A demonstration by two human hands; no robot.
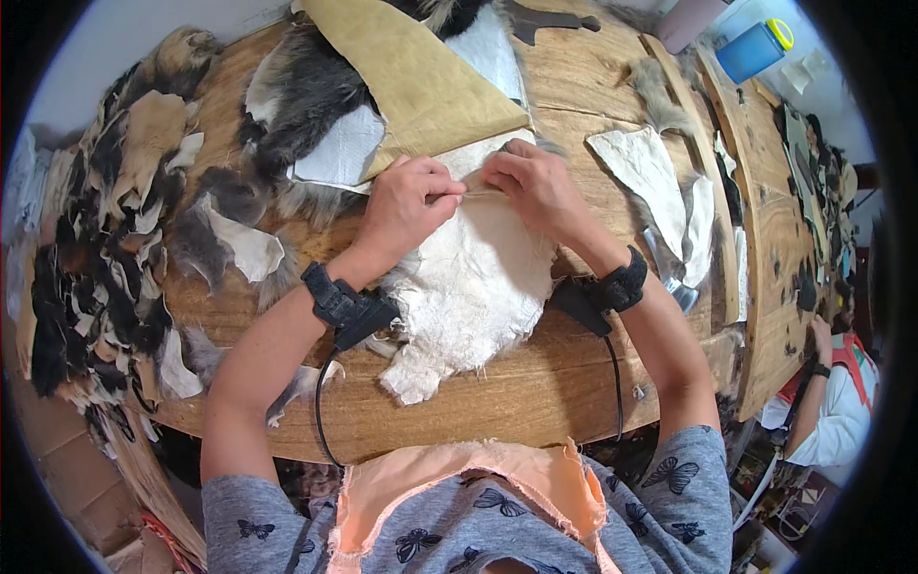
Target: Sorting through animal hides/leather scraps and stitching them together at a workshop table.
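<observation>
A pale fur pelt (478, 287) lies skin side up on the wooden table in front of me, its ragged narrow end toward my body. My left hand (411, 206) is closed in a pinch on the pelt near its upper part. Close beside it, my right hand (537, 187) pinches the same skin, fingertips bent inward. A small fold of skin shows between the two hands. Just beyond them lies a tan pattern sheet (421, 81) with a straight near edge. Under that sheet are dark grey fur (311, 81) and white sheet material (339, 148).
Fur scraps (143, 163) pile up at the left, with a grey-and-white piece (244, 239) nearer. White skin pieces (645, 182) lie at the right, before a wooden strip (712, 191). A blue jar (754, 53) with a yellow lid is far right. Another person (837, 383) works there.
</observation>
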